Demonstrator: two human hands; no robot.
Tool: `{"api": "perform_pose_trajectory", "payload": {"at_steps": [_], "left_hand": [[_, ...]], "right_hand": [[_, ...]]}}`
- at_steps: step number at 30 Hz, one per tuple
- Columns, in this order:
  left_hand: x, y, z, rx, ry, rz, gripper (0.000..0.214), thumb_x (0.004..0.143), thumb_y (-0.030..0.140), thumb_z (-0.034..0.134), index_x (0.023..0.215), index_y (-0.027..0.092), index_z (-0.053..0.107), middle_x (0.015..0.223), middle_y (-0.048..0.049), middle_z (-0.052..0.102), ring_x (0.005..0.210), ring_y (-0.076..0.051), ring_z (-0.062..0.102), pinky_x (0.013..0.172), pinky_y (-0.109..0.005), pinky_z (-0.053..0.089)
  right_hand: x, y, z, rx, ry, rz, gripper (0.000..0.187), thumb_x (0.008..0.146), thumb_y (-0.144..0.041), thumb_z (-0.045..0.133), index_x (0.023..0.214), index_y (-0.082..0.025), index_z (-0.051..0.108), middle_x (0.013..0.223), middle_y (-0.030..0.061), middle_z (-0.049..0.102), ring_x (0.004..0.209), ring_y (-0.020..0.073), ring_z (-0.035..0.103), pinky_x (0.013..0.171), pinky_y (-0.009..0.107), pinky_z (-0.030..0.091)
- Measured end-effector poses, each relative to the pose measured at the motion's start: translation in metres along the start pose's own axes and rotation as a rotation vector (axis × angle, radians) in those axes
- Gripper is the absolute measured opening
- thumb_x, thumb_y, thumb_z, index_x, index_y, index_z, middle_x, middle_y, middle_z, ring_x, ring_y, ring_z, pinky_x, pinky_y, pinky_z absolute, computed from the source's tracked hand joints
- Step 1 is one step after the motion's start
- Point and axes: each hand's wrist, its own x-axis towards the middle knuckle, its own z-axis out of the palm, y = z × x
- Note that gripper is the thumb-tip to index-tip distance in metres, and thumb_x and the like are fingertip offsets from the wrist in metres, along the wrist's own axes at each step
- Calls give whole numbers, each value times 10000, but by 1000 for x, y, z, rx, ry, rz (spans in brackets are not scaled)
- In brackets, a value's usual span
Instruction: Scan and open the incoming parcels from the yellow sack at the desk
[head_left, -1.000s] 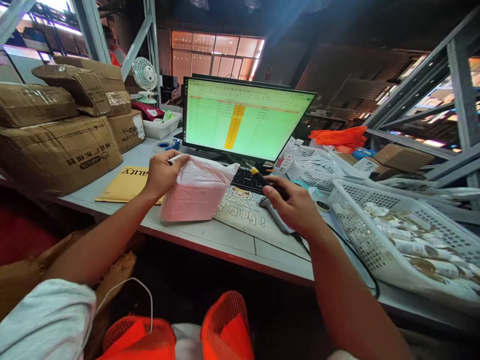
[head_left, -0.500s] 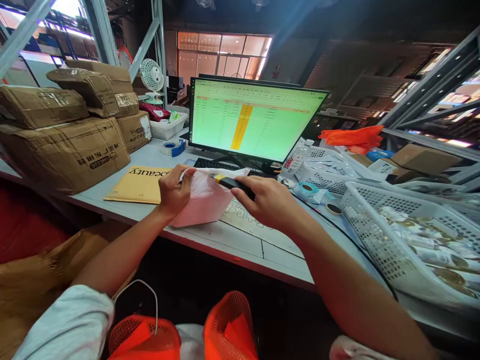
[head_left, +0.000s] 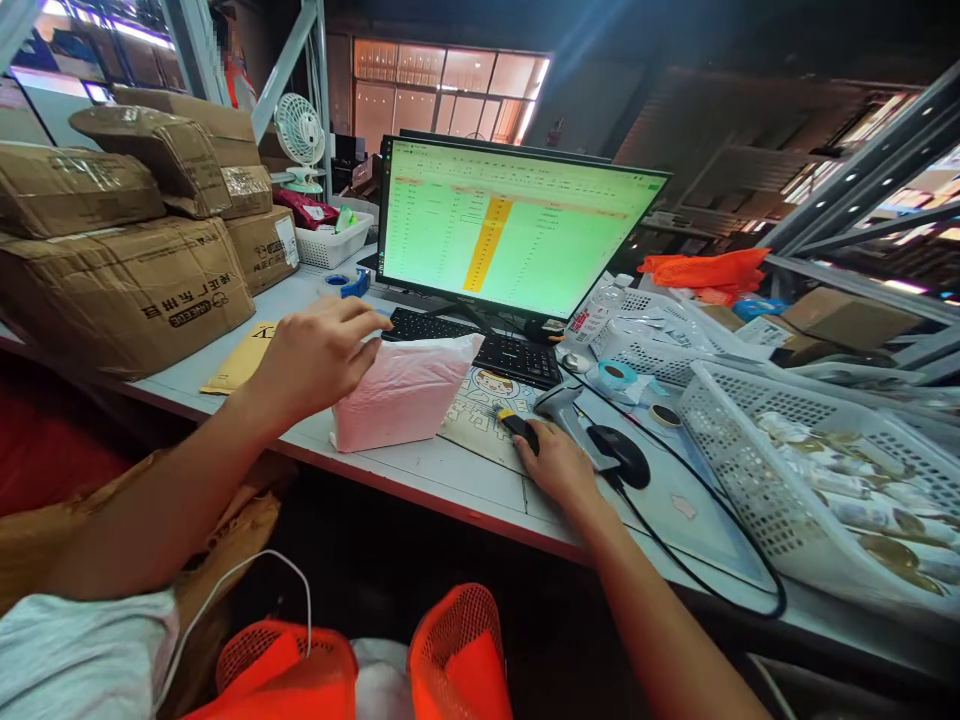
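A pinkish-white, soft-looking packet (head_left: 405,390) stands on the desk in front of the keyboard. My left hand (head_left: 322,345) hovers at its upper left corner, fingers stretched and thumb apart, with nothing seen in it. To the right, my right hand (head_left: 559,460) rests low over the drawn-on desk mat (head_left: 480,425). Its fingers are closed on a black utility knife (head_left: 519,428) whose yellow end points toward the packet. Just beyond that hand lies a grey handheld scanner (head_left: 574,415), beside a black mouse (head_left: 626,455).
A monitor (head_left: 510,230) stands behind the keyboard (head_left: 517,358). Cardboard boxes (head_left: 135,290) are stacked at left, near a yellow padded envelope (head_left: 240,360). A white basket (head_left: 735,480) of wrapped items fills the right side. The scanner's black cable (head_left: 675,560) loops across the desk.
My left hand has let go of the packet's top edge and moved left. My right hand has carried the knife down and right to the mat, uncovering the scanner and mouse.
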Motion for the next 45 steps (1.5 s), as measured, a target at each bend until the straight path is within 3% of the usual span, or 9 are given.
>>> {"api": "perform_pose_trajectory", "payload": {"at_steps": [4, 7, 11, 15, 23, 29, 33, 41, 45], "left_hand": [[8, 23, -13, 88, -284, 14, 226, 995, 343, 581, 1086, 205, 734, 1013, -72, 745, 911, -233, 683, 736, -304, 473], [14, 27, -9, 61, -393, -58, 218, 990, 325, 568, 960, 192, 739, 883, -68, 735, 795, -220, 661, 680, -301, 423], [15, 22, 1, -128, -414, -53, 280, 981, 316, 526, 858, 184, 739, 797, -62, 713, 728, -189, 614, 661, -296, 383], [8, 17, 3, -347, -405, -41, 316, 964, 333, 506, 780, 163, 698, 724, -41, 661, 665, -153, 546, 633, -280, 366], [5, 11, 11, -572, -395, -244, 343, 906, 424, 545, 702, 156, 612, 668, -7, 590, 637, -131, 502, 577, -254, 356], [15, -19, 10, -236, -66, -489, 219, 886, 339, 561, 737, 186, 609, 730, -34, 646, 720, -178, 576, 661, -296, 414], [20, -42, 7, -52, -18, -538, 181, 890, 340, 580, 769, 214, 628, 795, -66, 672, 864, -240, 645, 778, -345, 457], [27, -7, -11, -35, -229, -353, 233, 904, 371, 623, 1036, 188, 680, 927, -64, 710, 911, -237, 667, 828, -345, 501], [32, 32, -27, -32, -264, -47, 203, 927, 270, 582, 1087, 196, 683, 1091, -83, 691, 1102, -266, 631, 962, -383, 485]], "right_hand": [[-5, -24, -8, 43, 125, -2, 342, 971, -323, 556, 1175, -82, 691, 1167, 222, 676, 1092, 363, 629, 892, 447, 490], [-17, -68, -36, 487, 274, -119, 342, 977, -455, 566, 940, -143, 699, 938, 145, 714, 859, 268, 665, 791, 384, 507], [-25, -142, -63, 1200, 34, -257, 602, 917, -753, 539, 767, -180, 650, 640, 36, 639, 527, 151, 580, 510, 274, 450], [-16, -181, -68, 1491, 20, -233, 633, 842, -786, 627, 662, -180, 599, 559, 1, 578, 426, 98, 493, 412, 237, 374], [-7, -176, -65, 1563, -79, -329, 535, 866, -650, 695, 634, -181, 585, 546, -14, 560, 412, 71, 411, 398, 228, 277], [-27, -157, -64, 1311, 106, -352, 475, 926, -464, 626, 549, -198, 511, 511, -12, 519, 487, 94, 423, 483, 249, 306], [-33, -142, -62, 1195, 123, -314, 418, 903, -410, 600, 550, -197, 532, 488, -21, 486, 479, 99, 402, 489, 259, 282], [-23, -141, -61, 1325, 14, -229, 406, 923, -467, 577, 622, -194, 570, 530, -10, 564, 435, 101, 476, 466, 252, 359], [-23, -143, -56, 1419, -20, -265, 404, 923, -486, 618, 647, -195, 569, 530, -12, 582, 441, 104, 498, 477, 252, 386]]}}
